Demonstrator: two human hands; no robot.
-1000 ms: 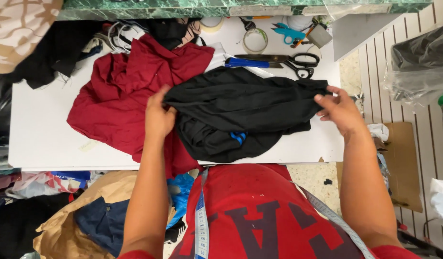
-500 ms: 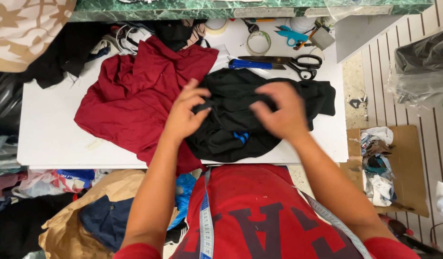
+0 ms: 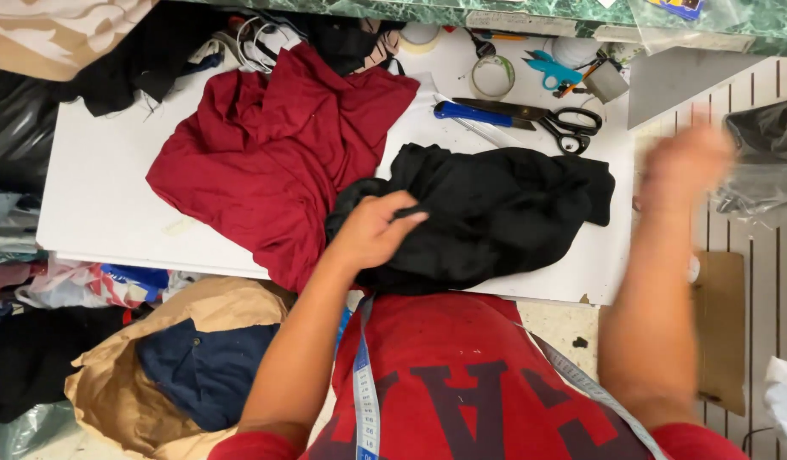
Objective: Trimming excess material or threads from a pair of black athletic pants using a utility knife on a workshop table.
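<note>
Black cloth [image 3: 487,217] is lying bunched on the white counter [image 3: 104,204], touching the red garment [image 3: 274,153]. I am pinching its edge in my left hand [image 3: 372,230]; my right hand [image 3: 687,162] is hovering empty, seemingly open, too blurred to judge.

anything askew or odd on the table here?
Nothing damaged or spilled. The black garment lies bunched under the left hand, overlapping a crumpled dark red garment. Large scissors lie bare just behind the black cloth. The right hand is off the table edge, motion-blurred.
</note>
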